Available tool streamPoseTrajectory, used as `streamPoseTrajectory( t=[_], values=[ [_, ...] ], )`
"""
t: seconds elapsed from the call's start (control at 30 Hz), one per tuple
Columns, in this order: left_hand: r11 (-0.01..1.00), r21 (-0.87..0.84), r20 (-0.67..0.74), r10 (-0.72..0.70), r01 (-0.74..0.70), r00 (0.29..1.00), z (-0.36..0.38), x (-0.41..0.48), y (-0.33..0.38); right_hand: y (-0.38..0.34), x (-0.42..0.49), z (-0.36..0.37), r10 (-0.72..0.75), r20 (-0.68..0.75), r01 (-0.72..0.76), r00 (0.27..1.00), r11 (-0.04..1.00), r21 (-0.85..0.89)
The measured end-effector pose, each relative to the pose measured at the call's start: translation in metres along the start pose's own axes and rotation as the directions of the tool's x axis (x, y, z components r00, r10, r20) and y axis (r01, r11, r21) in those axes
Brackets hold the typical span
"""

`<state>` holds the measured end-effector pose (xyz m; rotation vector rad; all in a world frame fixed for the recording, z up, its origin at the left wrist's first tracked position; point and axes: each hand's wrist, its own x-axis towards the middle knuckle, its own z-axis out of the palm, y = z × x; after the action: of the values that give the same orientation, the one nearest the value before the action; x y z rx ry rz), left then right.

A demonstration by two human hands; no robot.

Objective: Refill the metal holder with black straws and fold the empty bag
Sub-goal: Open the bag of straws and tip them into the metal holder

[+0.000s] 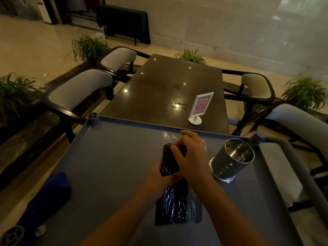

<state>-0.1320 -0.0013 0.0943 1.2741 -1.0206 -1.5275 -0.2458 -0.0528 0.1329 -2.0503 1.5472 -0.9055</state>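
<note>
Surface: grey cart tray (pixel 110 157), raised rim.
Right: metal holder (pixel 230 159), upright.
Middle: bag of black straws (pixel 177 206).
Near left: blue cloth (pixel 48 196).

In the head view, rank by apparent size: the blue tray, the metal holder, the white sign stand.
Largest to smallest as they look:
1. blue tray
2. metal holder
3. white sign stand
The stand sits farther from the camera, so its true size against the holder is unsure.

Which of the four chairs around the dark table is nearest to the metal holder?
The near chair on the right, just beyond the metal holder; the other three stand farther off.
</note>
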Motion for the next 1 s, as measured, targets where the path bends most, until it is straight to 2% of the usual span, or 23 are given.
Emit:
streamPoseTrajectory(
  t=[0.1, 0.33, 0.63, 0.83, 1.0],
  values=[
    [0.999, -0.035, 0.018, -0.034, 0.035, 0.999, -0.002, -0.004, -0.005, 0.003, 0.004, -0.006, 0.044, -0.022, -0.042, 0.999, 0.996, 0.081],
    [0.992, -0.084, 0.049, -0.093, 0.097, 0.994, -0.004, -0.006, -0.011, 0.008, 0.012, -0.014, 0.088, -0.061, -0.077, 0.994, 0.985, 0.155],
    [0.981, -0.124, 0.078, -0.142, 0.151, 0.987, -0.005, -0.008, -0.014, 0.019, 0.032, -0.028, 0.143, -0.042, -0.125, 0.989, 0.952, 0.28],
    [0.978, -0.109, 0.084, -0.171, 0.18, 0.982, -0.007, -0.007, -0.015, 0.022, 0.045, -0.035, 0.119, -0.002, -0.112, 0.993, 0.943, 0.314],
    [0.975, -0.132, 0.098, -0.167, 0.179, 0.981, -0.005, -0.009, -0.015, 0.021, 0.051, -0.038, 0.07, -0.008, -0.065, 0.998, 0.966, 0.252]
  ],
)
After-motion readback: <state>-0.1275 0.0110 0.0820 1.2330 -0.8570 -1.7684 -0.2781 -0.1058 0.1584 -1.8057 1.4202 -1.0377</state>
